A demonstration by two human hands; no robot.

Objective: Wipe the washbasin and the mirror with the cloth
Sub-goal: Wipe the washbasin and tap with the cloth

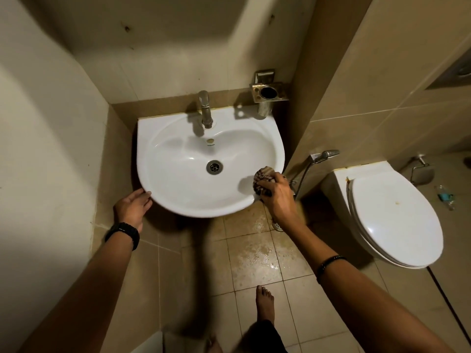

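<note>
A white washbasin (178,200) hangs on the tiled wall, with a metal tap (206,112) at its back and a drain (214,167) in the bowl. My right hand (276,194) grips a bunched checked cloth (263,178) and presses it on the basin's front right rim. My left hand (132,207) rests flat against the basin's left front edge, fingers together, holding nothing. No mirror is in view.
A metal tumbler holder (269,94) is fixed to the wall right of the tap. A spray hose (323,156) hangs beside a closed white toilet (392,215). The floor tiles (257,253) below the basin are wet. My bare foot (265,304) stands there.
</note>
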